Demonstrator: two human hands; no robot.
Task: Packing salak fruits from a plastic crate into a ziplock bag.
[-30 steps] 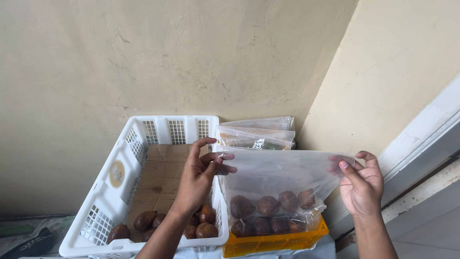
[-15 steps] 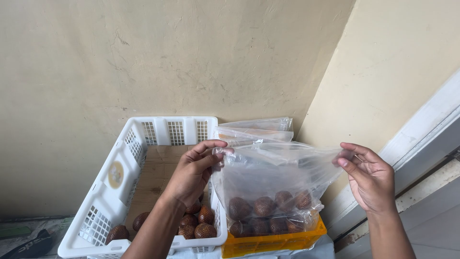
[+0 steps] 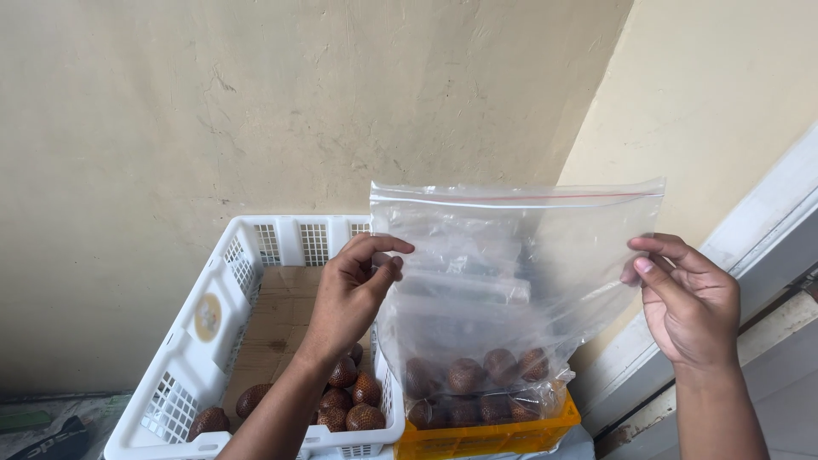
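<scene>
**Clear zip bag held upright between two hands**

The cream plastered wall [image 3: 256,102] fills most of the view and meets a second, paler wall in a corner at the right. At its foot stands a white slatted plastic crate [image 3: 200,341], lined with brown cardboard [image 3: 277,311], with a small heap of brown scaly fruits [image 3: 345,400] at its near end.

Just right of the crate, held up in front of the corner, is the clear plastic bag [image 3: 511,264]. It is large, roughly rectangular and upright, with its mouth at the top, where a thin red line runs along the zip strip [image 3: 520,198]. The film is glossy and creased, and see-through enough that other clear bags stacked behind it show through its middle. Its upper part is empty and flat; its bottom sags around a cluster of the same brown scaly fruits [image 3: 477,383], packed in two loose rows. The bag's base hangs just over a yellow plastic crate [image 3: 486,434], whether touching it I cannot tell.

The left hand [image 3: 354,294] pinches the bag's left edge between thumb and fingers, partway down its side. The right hand [image 3: 690,302] grips the right edge at about the same height, fingers curled over the film.
</scene>
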